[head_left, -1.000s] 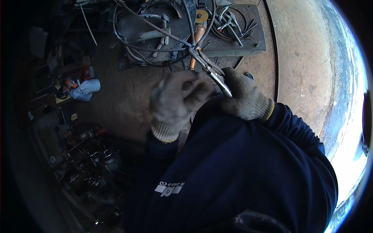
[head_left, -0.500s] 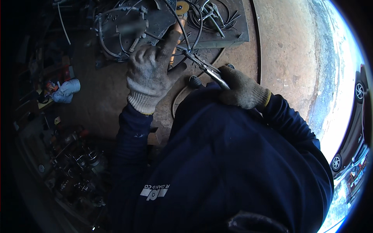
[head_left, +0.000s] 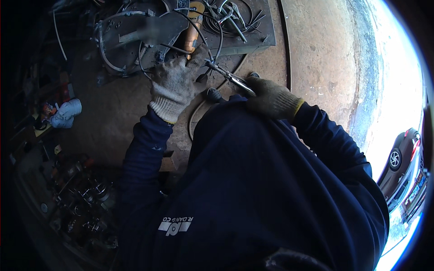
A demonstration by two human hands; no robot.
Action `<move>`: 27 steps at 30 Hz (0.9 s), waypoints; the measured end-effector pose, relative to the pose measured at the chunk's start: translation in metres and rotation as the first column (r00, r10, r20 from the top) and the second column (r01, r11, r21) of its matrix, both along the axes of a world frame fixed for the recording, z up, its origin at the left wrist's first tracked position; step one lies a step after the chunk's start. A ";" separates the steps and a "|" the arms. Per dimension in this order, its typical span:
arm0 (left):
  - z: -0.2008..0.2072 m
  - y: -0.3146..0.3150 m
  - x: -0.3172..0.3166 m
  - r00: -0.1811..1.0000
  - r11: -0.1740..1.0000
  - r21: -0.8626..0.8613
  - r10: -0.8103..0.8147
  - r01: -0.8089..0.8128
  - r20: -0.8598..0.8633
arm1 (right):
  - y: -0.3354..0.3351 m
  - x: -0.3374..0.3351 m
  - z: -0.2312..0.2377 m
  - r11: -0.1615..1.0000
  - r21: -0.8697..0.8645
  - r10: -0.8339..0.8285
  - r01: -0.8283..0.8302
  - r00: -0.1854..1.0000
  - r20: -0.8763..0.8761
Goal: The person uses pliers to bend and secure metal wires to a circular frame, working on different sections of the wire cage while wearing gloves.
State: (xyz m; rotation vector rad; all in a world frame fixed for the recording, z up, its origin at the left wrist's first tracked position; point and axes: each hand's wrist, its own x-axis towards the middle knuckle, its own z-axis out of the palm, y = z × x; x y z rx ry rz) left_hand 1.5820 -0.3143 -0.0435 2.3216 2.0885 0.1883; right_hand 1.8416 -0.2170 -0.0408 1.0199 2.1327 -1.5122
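Observation:
In a grey-brown work glove, my right hand (head_left: 273, 98) is closed round the handles of silver locking pliers (head_left: 233, 80). The jaws of the pliers are at a dark bent metal rod (head_left: 220, 43), which loops up toward the workbench. My left hand (head_left: 175, 82), in a light knitted glove, is beside the jaws. Its index finger is stretched out against the rod, and the thumb stands apart below; the other fingers are partly hidden. Just beyond my left fingertips lies an orange angle grinder (head_left: 192, 37) with a yellowish disc.
A dark metal workbench (head_left: 264, 38) holds coiled rods and more pliers (head_left: 235, 16). Left of the grinder is a dark plate with a curved rod frame (head_left: 106, 52). A hose (head_left: 192, 119) curves over the floor. Machine parts (head_left: 90, 194) stand lower left; a car (head_left: 398, 158) is outside.
The view has shifted, so the bench sits further left. My left index finger has drawn down from beside the grinder to the rod near the pliers' jaws. My right hand keeps its grip.

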 end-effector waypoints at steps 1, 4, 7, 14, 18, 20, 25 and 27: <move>-0.001 -0.003 0.002 1.000 1.000 -0.016 -0.005 0.005 -0.009 | -0.002 0.003 -0.005 1.000 -0.003 -0.019 0.019 1.000 -0.008; 0.006 -0.002 0.009 0.999 0.999 -0.038 0.022 -0.024 -0.040 | -0.001 0.005 -0.003 0.998 -0.057 -0.013 0.012 1.000 -0.022; 0.002 -0.006 0.009 0.997 0.999 0.021 -0.027 0.028 -0.068 | -0.002 0.005 0.004 0.999 -0.031 0.027 -0.026 0.999 0.044; -0.006 -0.012 0.008 0.998 1.000 0.023 0.011 -0.010 -0.055 | 0.001 0.000 0.003 0.999 -0.033 0.040 -0.038 0.997 0.059; -0.006 -0.012 0.010 0.995 0.999 -0.033 0.035 -0.038 -0.093 | -0.003 0.002 -0.005 0.998 -0.032 -0.059 0.059 0.998 0.004; -0.008 -0.010 0.010 0.990 0.996 -0.073 0.045 -0.055 -0.136 | -0.002 0.000 -0.003 0.997 -0.030 -0.077 0.077 0.997 -0.009; -0.008 -0.008 0.010 0.988 0.996 -0.078 0.040 -0.052 -0.151 | 0.003 -0.001 -0.005 1.000 -0.009 -0.010 0.010 1.000 0.010; -0.011 -0.009 0.010 0.996 0.999 -0.019 0.046 -0.048 -0.076 | 0.005 -0.002 -0.007 1.000 -0.011 0.000 0.000 1.000 0.003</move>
